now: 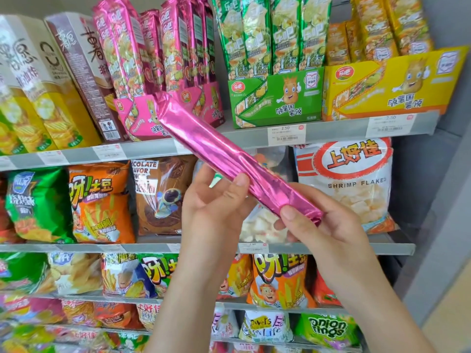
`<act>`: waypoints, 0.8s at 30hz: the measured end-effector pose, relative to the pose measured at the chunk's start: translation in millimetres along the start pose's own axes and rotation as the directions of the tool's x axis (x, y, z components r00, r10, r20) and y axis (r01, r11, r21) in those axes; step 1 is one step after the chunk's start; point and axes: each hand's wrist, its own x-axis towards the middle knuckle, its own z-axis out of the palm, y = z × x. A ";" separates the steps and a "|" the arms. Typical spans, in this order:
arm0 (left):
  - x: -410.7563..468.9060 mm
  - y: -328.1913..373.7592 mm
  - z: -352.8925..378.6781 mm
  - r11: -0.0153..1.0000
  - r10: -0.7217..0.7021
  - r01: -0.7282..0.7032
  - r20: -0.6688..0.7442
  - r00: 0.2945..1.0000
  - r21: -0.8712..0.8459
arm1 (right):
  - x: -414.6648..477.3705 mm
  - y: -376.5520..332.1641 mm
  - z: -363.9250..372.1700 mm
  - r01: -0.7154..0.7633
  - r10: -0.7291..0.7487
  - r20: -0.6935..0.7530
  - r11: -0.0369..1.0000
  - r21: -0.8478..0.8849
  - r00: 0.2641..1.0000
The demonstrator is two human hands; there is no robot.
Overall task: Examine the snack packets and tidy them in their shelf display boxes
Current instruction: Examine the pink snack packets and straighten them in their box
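Note:
A long shiny pink snack packet [216, 151] slants in front of the shelves, its upper end near the pink display box [142, 115]. My left hand [216, 200] holds the packet near its middle, thumb on its front. My right hand [318, 222] pinches the packet's lower end between thumb and fingers. Several matching pink packets [122, 47] stand upright in the pink box on the top shelf. Beside it are a green display box [275, 98] with green packets and a yellow display box [387, 85] with orange-yellow packets.
Tall cardboard chip boxes [51, 85] lean at the top left. Lower shelves hold bags: a shrimp flakes bag [354, 182], orange fries bags [99, 202], a chocolate bag [160, 194], onion rings [328, 329]. A grey shelf upright [438, 200] runs down the right.

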 end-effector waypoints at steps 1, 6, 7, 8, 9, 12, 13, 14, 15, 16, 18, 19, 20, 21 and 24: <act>0.1 0.0 1.9 0.999 -0.030 0.029 -0.020 0.999 -0.045 | -1.0 0.7 0.1 0.009 -0.009 -0.018 1.000 0.004 1.000; 0.1 -1.9 8.4 0.992 0.043 -0.027 -0.130 0.991 0.124 | -10.1 6.4 4.4 0.065 -0.091 -0.109 0.973 -0.222 0.990; 0.3 -1.7 7.3 0.992 0.059 -0.040 -0.162 0.985 0.117 | -11.9 5.1 3.5 0.078 -0.098 -0.079 0.971 -0.226 0.992; 0.3 -1.6 5.3 0.994 0.070 -0.052 -0.192 0.979 0.098 | -13.4 3.2 2.0 0.083 -0.093 -0.036 0.974 -0.211 0.995; 0.6 -1.4 3.0 0.996 0.074 -0.060 -0.211 0.975 0.072 | -14.4 0.7 -0.3 0.081 -0.080 0.011 0.978 -0.190 0.997; 0.4 -0.3 -1.2 0.997 0.072 -0.068 -0.223 0.972 0.026 | -15.7 -3.7 -6.5 0.069 -0.057 0.085 0.987 -0.145 0.995; 0.0 0.3 -2.1 0.998 0.067 -0.065 -0.225 0.972 0.017 | -15.9 -4.5 -7.1 0.062 -0.051 0.084 0.988 -0.139 0.995; 0.0 0.8 -2.2 0.998 0.060 -0.059 -0.228 0.972 0.010 | -16.0 -4.9 -6.9 0.059 -0.049 0.077 0.989 -0.135 0.996; -0.3 1.6 -2.1 0.999 0.053 -0.053 -0.228 0.972 0.007 | -16.4 -5.1 -6.6 0.063 -0.054 0.067 0.989 -0.137 0.996; -0.4 2.2 -1.8 0.999 0.045 -0.044 -0.226 0.973 0.007 | -16.3 -5.2 -5.7 0.071 -0.064 0.056 0.987 -0.145 0.996; -0.9 3.1 -0.5 1.000 0.019 -0.015 -0.219 0.975 0.020 | -16.7 -5.0 -4.2 0.082 -0.079 0.029 0.983 -0.162 0.996; -1.3 3.3 -0.3 1.000 0.005 0.001 -0.218 0.976 0.027 | -17.1 -4.5 -3.8 0.087 -0.086 0.015 0.982 -0.165 0.996; -1.7 3.1 -0.4 0.999 -0.012 0.018 -0.217 0.976 0.027 | -17.4 -4.1 -3.4 0.090 -0.091 0.002 0.982 -0.164 0.996; -1.8 3.2 -0.8 0.999 -0.029 0.035 -0.217 0.976 0.023 | -17.5 -4.0 -3.1 0.087 -0.089 -0.007 0.984 -0.153 0.996; -0.1 5.6 -4.7 0.996 -0.065 0.076 -0.228 0.972 0.043 | -17.0 -2.7 -4.8 0.064 -0.065 0.008 0.997 0.031 0.998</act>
